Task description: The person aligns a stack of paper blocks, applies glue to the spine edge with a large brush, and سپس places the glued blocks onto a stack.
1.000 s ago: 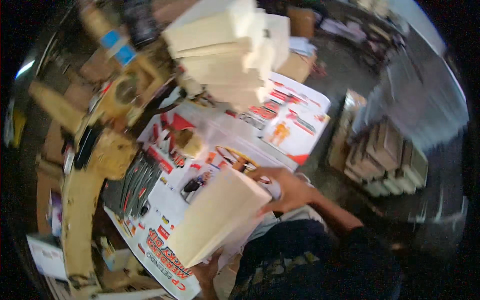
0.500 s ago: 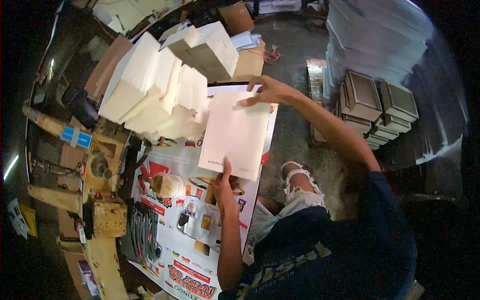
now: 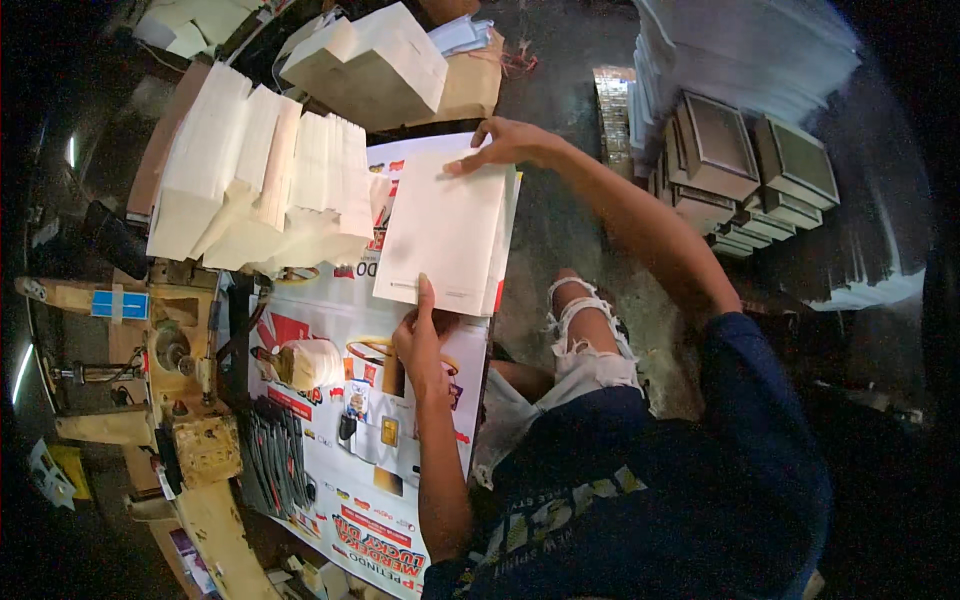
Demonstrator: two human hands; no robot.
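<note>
A thin stack of white paper sheets (image 3: 445, 228) lies flat on a printed colourful poster (image 3: 385, 450) that covers the work surface. My left hand (image 3: 420, 335) presses the stack's near edge with the thumb on top. My right hand (image 3: 500, 145) reaches out and rests its fingers on the far right corner of the stack. Both hands touch the sheets from opposite ends.
Fanned piles of white paper (image 3: 255, 180) and a block of sheets (image 3: 375, 60) stand at the left and far side. A worn yellow machine (image 3: 175, 400) runs along the left. Grey boxes (image 3: 720, 155) and tall paper stacks (image 3: 740, 45) sit on the right floor. A tape roll (image 3: 310, 362) lies on the poster.
The stack was lifted and tilted in my hands a second ago; it now lies flat on the poster. The view has swung toward the far piles.
</note>
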